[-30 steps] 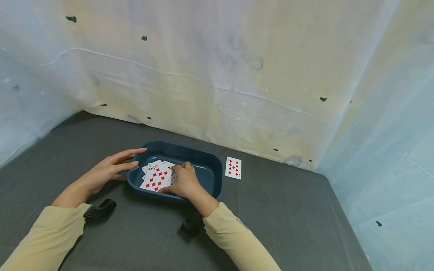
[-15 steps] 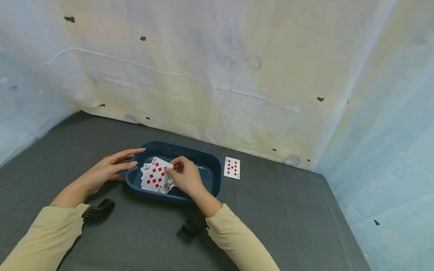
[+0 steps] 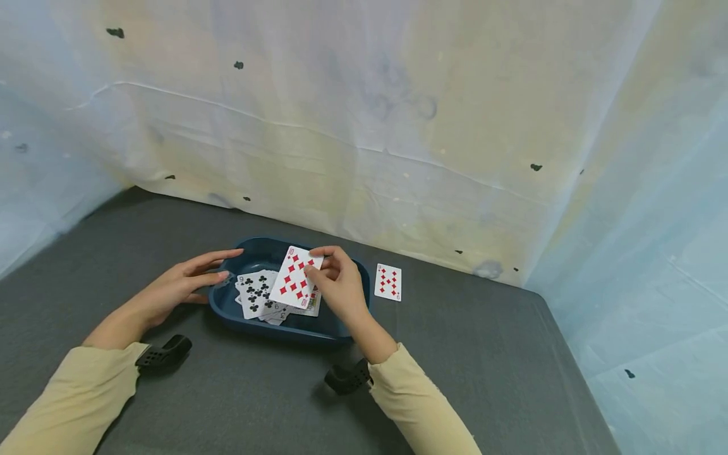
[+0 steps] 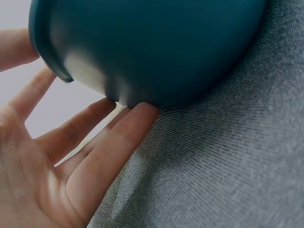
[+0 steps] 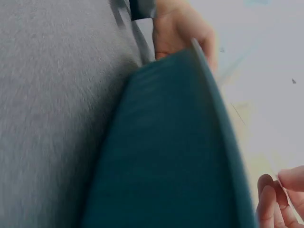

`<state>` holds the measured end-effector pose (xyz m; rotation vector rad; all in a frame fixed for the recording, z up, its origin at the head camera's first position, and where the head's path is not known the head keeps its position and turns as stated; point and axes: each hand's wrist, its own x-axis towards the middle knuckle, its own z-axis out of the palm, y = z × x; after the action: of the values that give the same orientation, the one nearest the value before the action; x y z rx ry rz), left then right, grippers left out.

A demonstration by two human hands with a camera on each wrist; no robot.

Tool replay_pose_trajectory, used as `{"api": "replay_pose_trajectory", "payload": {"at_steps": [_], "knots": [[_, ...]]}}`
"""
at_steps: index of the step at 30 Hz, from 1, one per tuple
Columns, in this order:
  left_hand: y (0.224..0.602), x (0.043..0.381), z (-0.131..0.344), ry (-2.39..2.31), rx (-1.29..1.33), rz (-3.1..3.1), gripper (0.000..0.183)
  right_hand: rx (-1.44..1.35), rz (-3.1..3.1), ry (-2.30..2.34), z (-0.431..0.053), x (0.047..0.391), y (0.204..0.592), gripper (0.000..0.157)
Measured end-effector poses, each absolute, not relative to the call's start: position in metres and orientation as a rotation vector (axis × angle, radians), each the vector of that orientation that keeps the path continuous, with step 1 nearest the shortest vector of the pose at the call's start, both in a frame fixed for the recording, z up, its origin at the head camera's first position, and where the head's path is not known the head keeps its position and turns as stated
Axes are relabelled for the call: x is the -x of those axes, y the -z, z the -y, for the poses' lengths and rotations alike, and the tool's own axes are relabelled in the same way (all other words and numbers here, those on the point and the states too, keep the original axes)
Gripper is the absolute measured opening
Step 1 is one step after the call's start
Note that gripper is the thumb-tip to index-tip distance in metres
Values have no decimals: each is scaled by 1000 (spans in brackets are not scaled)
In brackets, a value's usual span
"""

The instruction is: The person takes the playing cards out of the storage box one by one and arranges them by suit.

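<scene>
My right hand (image 3: 344, 284) pinches a ten of diamonds playing card (image 3: 292, 278) by its right edge, thumb on the face, raised over the dark blue tray (image 3: 318, 335). Several more playing cards (image 3: 256, 294) lie in the tray below, a nine of clubs uppermost at the left. My left hand (image 3: 176, 287) rests at the tray's left end with its fingers spread. In the left wrist view, fingertips (image 4: 145, 111) touch the tray's outer wall, and one finger reaches the rim. From the right wrist, the tray's long side shows, with my right fingers (image 5: 268, 199) beyond it.
A nine of diamonds card (image 3: 388, 282) lies face up on the grey table cloth (image 3: 466, 354), just right of the tray. Pale sheeting (image 3: 364, 183) hangs behind the table. Black wrist cameras (image 3: 165, 354) sit low beside the sleeves.
The right hand has picked the ten of diamonds off the pile and brought it up and to the right, uncovering the nine of clubs. The left hand stays at the tray.
</scene>
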<state>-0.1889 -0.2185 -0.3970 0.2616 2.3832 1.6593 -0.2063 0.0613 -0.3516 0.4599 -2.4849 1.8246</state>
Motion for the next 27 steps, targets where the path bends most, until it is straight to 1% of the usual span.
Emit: {"api": "replay_pose_trajectory", "payload": {"at_steps": [4,7,18,27], "knots": [[396,188,221,-1660,-275,-2388,59,-473,2445,-1851,-77,209,349,31],[396,187,222,-1664,-286,-2380,59,-441,2429,-1843,-88,211,349,33],[397,189,223,-1661,-278,-2373,59,-279,2450,-1766,-125,209,349,32],[398,191,224,-1647,-289,-2378,59,-228,2445,-1726,-155,202,349,32]]}}
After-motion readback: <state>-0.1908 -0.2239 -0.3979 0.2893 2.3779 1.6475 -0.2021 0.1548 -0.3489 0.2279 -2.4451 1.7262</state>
